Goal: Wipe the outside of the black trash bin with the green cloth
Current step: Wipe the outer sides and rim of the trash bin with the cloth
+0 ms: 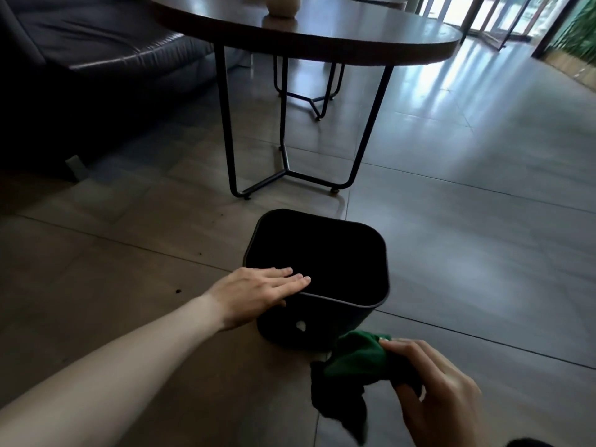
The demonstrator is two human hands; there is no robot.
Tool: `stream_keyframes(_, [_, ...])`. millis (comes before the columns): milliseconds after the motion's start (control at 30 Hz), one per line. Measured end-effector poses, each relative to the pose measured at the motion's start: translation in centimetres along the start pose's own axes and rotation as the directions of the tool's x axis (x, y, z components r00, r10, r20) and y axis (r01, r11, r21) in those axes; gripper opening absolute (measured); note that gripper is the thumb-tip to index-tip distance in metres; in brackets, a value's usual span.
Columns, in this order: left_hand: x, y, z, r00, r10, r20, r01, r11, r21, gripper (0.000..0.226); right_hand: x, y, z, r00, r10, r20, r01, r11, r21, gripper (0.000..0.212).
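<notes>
A black trash bin [325,321] with a rounded square mouth stands upright on the tiled floor, low in the middle of the view. My left hand [258,290] lies on its near left rim with straight fingers reaching over the opening. A bunched green cloth [351,366] hangs just in front of the bin's lower right corner, and my right hand [432,382] grips it from the right. The cloth's loose end droops toward the floor. A small pale spot shows on the bin's near wall.
A round dark table [322,37] on thin black metal legs [287,171] stands just behind the bin, with a pale vase [282,4] on top. A dark leather sofa [96,53] fills the upper left. Shiny floor tiles [483,188] stretch to the right toward glass doors.
</notes>
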State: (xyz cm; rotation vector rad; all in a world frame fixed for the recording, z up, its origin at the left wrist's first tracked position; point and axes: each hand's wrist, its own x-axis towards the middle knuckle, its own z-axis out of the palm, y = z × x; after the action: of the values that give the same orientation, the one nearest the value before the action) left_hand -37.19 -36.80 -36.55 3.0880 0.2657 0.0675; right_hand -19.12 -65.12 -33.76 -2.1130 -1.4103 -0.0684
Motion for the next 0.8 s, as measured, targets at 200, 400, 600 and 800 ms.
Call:
stream_keyframes(200, [1.8, 0.7, -1.2, 0.994, -0.101, -0.052, 0.098, 0.994, -0.053, 0.047, 0.6, 1.0, -1.3, 1.000, -0.014, -0.019, 0.013, 0.999, -0.033, 0.066])
stream_keyframes(400, [3.0, 0.0, -3.5, 0.958, -0.245, -0.146, 0.212, 0.954, -0.212, 0.030, 2.0, 1.2, -2.6, 0.989, -0.026, -0.148, 0.033, 0.998, 0.049, 0.040])
stream_keyframes(600, [1.9, -1.1, -2.5, 0.924, -0.371, -0.097, 0.323, 0.888, -0.326, 0.027, 4.4, 1.0, -2.1, 0.980, 0.000, -0.198, 0.022, 0.994, 0.109, 0.051])
stream_keyframes(800, [1.2, -0.9, -0.6, 0.912, -0.365, -0.189, 0.296, 0.902, -0.313, 0.043, 8.4, -0.6, 0.9, 0.947, -0.100, -0.306, 0.148, 0.979, 0.137, 0.045])
